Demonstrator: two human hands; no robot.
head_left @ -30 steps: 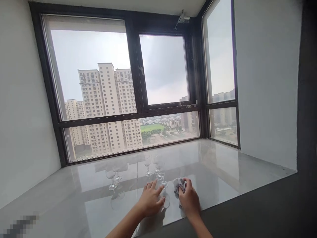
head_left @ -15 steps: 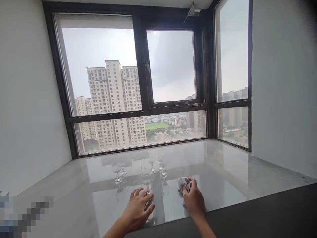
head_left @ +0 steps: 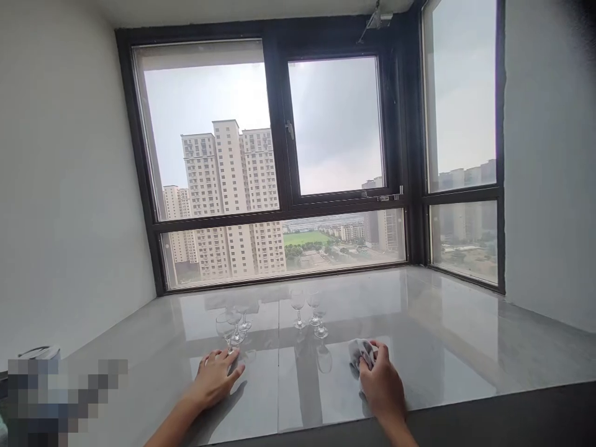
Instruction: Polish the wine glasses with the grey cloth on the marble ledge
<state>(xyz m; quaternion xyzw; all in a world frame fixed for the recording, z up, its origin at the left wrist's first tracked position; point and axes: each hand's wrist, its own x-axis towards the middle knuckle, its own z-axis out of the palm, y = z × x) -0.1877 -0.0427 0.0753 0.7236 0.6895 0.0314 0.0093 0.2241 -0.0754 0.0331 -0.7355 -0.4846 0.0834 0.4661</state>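
My left hand (head_left: 215,380) rests on the glossy grey sill (head_left: 442,335), its fingertips closed around the foot of a clear wine glass (head_left: 225,326) that stands upright. Two more glasses (head_left: 243,314) stand just behind it. Another group of three glasses (head_left: 298,305) stands to the right, near the middle. My right hand (head_left: 382,388) is closed on a crumpled grey cloth (head_left: 361,352) that lies on the sill, right of those glasses.
A dark-framed corner window (head_left: 279,155) runs along the back and the right of the sill. White walls close both sides. A dark ledge (head_left: 512,416) forms the front edge. A white object (head_left: 44,352) sits above a blurred patch at the lower left.
My left hand slid one wine glass leftwards, from beside the cloth over to the left pair of glasses. The right hand stayed on the cloth. The view turned a little.
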